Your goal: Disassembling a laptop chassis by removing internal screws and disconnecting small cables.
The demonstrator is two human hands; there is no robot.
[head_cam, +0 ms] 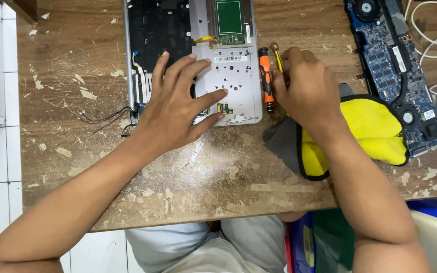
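An opened laptop shell (228, 76) is lying inside-up on the worn wooden worktop (203, 177), near its far edge, with a green circuit board (230, 20) exposed at its top and loose black wires (110, 119) trailing from its left corner. The left hand (175, 108) is laid flat on the silver inner panel with its fingers spread wide, so the shell is pressed down and steadied; nothing is gripped by it. The right hand (307, 88) is curled around a slim yellow-handled tool (277, 55), just beside the shell's right edge, while an orange-and-black screwdriver (265, 81) is resting between that hand and the shell. A grey and yellow cloth (365, 131) is spread under the right wrist, and a blue mainboard (400, 65) with its fans is set well apart at the right.

The step in hand is judged to be disassembly work inside the shell, with a tool just being taken up or exchanged. For the next move, the tool tip would need to be brought onto a small fastener or connector on the panel, with the shell kept pinned flat and little force used.
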